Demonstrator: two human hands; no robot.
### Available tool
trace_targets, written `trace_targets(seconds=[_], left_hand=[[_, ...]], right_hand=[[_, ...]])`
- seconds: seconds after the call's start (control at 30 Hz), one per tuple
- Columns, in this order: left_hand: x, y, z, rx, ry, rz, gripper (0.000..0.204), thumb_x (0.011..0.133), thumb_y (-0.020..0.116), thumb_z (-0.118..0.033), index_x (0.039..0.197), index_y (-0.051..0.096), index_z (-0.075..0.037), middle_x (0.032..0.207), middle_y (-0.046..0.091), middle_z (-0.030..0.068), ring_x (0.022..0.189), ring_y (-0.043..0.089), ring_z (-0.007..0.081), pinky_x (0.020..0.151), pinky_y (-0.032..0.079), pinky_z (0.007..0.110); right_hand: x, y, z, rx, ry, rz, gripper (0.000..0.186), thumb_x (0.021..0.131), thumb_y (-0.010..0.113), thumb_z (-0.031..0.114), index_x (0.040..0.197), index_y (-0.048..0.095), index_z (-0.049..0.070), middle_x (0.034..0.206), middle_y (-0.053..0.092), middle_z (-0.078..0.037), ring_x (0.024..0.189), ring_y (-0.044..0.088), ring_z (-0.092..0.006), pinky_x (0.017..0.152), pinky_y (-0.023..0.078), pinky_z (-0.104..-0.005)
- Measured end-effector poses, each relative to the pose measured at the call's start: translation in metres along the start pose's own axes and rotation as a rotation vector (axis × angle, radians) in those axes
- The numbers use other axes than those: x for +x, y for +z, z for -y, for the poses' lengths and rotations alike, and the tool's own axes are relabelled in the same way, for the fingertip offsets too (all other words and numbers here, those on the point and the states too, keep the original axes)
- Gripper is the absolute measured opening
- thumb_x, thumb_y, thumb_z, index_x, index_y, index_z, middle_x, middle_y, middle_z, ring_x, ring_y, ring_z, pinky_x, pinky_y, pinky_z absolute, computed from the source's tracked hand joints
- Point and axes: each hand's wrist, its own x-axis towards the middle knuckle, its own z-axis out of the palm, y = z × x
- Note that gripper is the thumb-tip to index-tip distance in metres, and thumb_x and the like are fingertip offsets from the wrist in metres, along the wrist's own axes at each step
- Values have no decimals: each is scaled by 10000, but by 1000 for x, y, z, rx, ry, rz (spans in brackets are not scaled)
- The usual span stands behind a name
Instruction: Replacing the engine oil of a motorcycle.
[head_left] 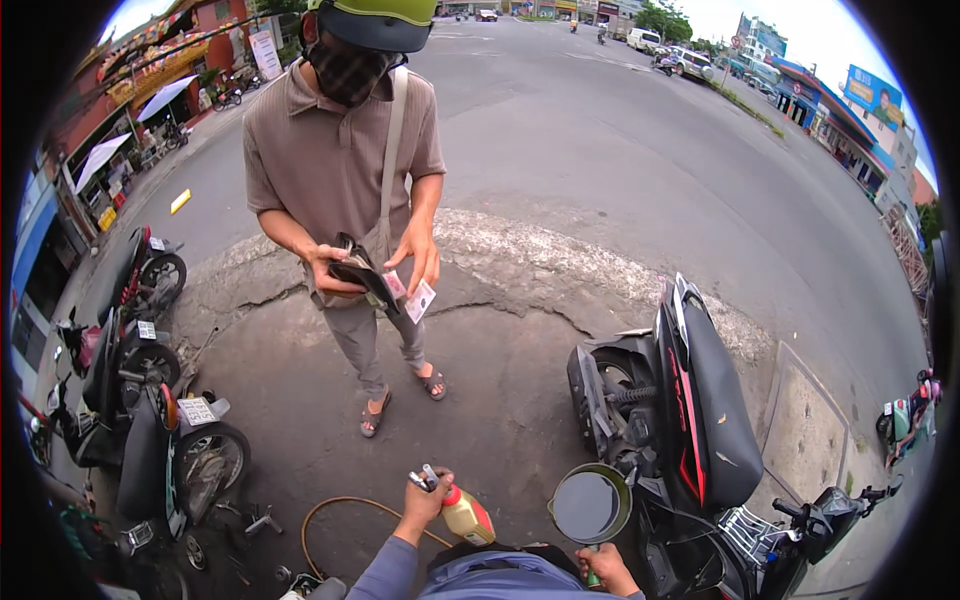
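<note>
My left hand [424, 500] is closed around a small silver metal tool [428, 478] with two short ends; its exact kind does not show. Against the same hand's fingers is a yellow plastic bottle [468, 516] with a red cap, tilted, apparently held too. My right hand [610, 572] grips the green handle of a round pan [626, 512] with an olive rim and a grey, shiny inside, beside a motorbike. Facing me, a person [340, 150] in a helmet and cloth mask holds an open black wallet [366, 282] and pulls at banknotes [420, 300].
A black and red motorbike [690, 400] stands close on my right. Several parked motorbikes [150, 440] line the left. An orange hose [330, 505] loops over the dark ground by my left arm. Beyond a cracked kerb [520, 250] lies a wide road [600, 140] with vehicles far off.
</note>
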Motion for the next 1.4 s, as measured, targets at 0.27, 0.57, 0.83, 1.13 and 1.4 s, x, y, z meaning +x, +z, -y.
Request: trace_targets(seconds=[0.27,0.57,0.83,1.13,1.4], left_hand=[[-15,-72,15,178,93,-146,135,868,700,-141,928,710,-21,766,674,10,718,602,101,672,495,280],[-42,-89,15,-40,6,-386,130,876,664,-75,964,692,17,790,688,47,720,647,108,662,520,263],[-54,-25,-26,-214,33,-557,188,901,651,-111,1027,673,26,758,651,36,739,641,108,700,523,260],[-37,40,-70,-334,185,-837,236,907,639,-140,1091,660,7,804,661,46,730,617,105,654,496,254],[-10,17,-67,-473,217,-808,356,913,683,-273,1143,656,-3,698,594,25,669,564,106,626,453,255]], right_hand=[[15,38,25,-110,-18,109,152,837,665,27,739,552,-1,586,522,-43,461,506,-137,408,414,-287],[67,39,85,-253,-34,237,137,839,639,29,740,554,-15,594,505,-44,463,487,-138,415,400,-296],[119,21,161,-539,-104,351,229,835,665,55,655,528,21,540,501,-44,425,487,-158,396,399,-311],[145,11,244,-845,-197,455,207,816,679,91,663,570,1,556,536,-43,432,500,-143,399,417,-305],[171,-7,255,-829,-157,523,178,813,661,61,683,555,1,567,542,-49,425,510,-149,385,416,-307]])
